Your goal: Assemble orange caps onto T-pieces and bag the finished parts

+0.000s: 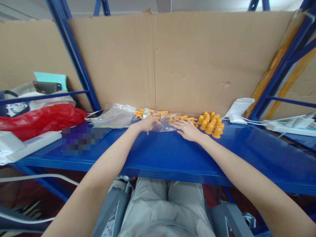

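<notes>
Both my arms reach forward over a blue metal shelf [158,154]. My left hand [147,124] is curled, its fingers closed on a small orange plastic part [156,120] lying on a clear plastic bag [161,126]. My right hand [187,129] rests flat on the shelf with fingers stretched toward a scatter of flat orange plastic parts [172,117]. Just right of that hand stands a cluster of several orange bell-shaped pieces [211,122]. More orange parts [143,113] lie behind my left hand.
A brown cardboard sheet [172,59] backs the shelf. Clear bags [115,116] lie to the left, then a red plastic bag [39,120] and white boxes [22,144]. White chargers and cables [271,123] sit right, between blue uprights [281,65].
</notes>
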The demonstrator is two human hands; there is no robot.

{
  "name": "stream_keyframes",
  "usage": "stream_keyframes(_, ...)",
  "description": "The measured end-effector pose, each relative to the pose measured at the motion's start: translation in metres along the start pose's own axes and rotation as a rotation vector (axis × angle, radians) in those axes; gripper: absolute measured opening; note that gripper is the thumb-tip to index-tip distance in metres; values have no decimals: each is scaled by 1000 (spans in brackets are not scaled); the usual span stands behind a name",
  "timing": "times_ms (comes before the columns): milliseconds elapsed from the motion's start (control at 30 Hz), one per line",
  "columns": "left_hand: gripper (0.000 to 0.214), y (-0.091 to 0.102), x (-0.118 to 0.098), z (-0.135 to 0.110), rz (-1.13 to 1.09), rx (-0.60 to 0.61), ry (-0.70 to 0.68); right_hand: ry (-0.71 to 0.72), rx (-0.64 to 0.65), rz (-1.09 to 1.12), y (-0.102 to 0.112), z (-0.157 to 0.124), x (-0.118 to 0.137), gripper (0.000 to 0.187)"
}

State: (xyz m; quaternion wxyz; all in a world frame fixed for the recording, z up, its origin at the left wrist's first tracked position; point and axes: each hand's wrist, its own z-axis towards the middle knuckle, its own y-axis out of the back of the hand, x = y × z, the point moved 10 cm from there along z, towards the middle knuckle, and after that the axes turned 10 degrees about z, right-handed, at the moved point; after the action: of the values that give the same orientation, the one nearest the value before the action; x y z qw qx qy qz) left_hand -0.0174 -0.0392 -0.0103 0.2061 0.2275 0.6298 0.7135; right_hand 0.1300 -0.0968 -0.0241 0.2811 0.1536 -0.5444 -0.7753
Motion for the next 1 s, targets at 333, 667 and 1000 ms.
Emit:
stream_keyframes(333, 60, 39, -52, -8, 23, -503, -276, 73, -83, -18, 16, 1, 27, 42)
stream_keyframes(667, 38, 34, -87, -5, 88, -455, -414, 159, -87, -2, 21, -1, 51, 40)
stream_keyframes(1000, 33, 34, -60, 1, 82, -485, -195, 194, -148, 11, 26, -3, 56, 38)
